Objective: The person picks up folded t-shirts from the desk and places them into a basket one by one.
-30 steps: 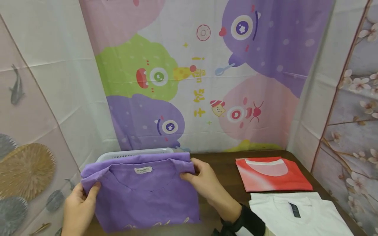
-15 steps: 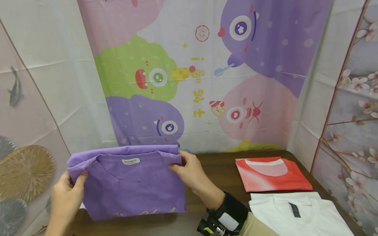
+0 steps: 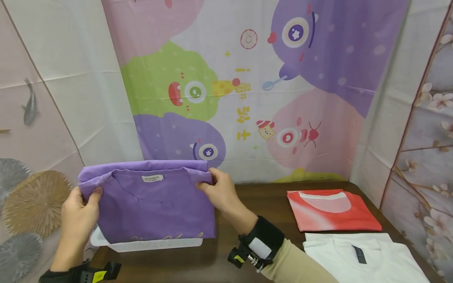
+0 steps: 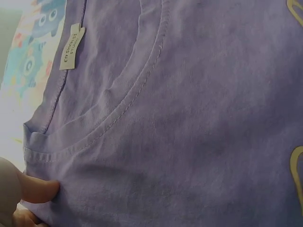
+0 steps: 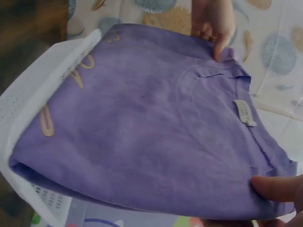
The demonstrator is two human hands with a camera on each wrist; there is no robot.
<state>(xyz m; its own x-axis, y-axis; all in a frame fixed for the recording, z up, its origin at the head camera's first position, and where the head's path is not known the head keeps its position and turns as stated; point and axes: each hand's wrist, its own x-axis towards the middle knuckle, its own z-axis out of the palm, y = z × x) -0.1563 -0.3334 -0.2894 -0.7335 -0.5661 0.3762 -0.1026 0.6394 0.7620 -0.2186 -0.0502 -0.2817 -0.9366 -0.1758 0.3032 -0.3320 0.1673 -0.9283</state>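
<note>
A folded purple T-shirt (image 3: 155,204) with a neck label and gold lettering hangs tilted between both hands, over a white plastic basket (image 3: 155,245). My left hand (image 3: 79,220) pinches its left shoulder corner, thumb in front. At the other shoulder my right hand (image 3: 223,192) pinches the cloth in the same way. In the right wrist view the shirt's lower edge lies at the basket's rim (image 5: 52,71); most of the basket is hidden behind the shirt. The left wrist view shows the neckline close up, with the left thumb (image 4: 40,189) pressing the fabric.
On the right of the brown table (image 3: 262,220) lies a folded red and pink shirt (image 3: 336,212). A folded white T-shirt (image 3: 364,255) lies in front of it. A cartoon-print curtain (image 3: 247,118) hangs behind the table, with printed cloth walls on both sides.
Both hands have moved left and lifted the purple T-shirt higher. The basket, seen behind the shirt's top a second ago, now shows below its lower edge. The other shirts stay put.
</note>
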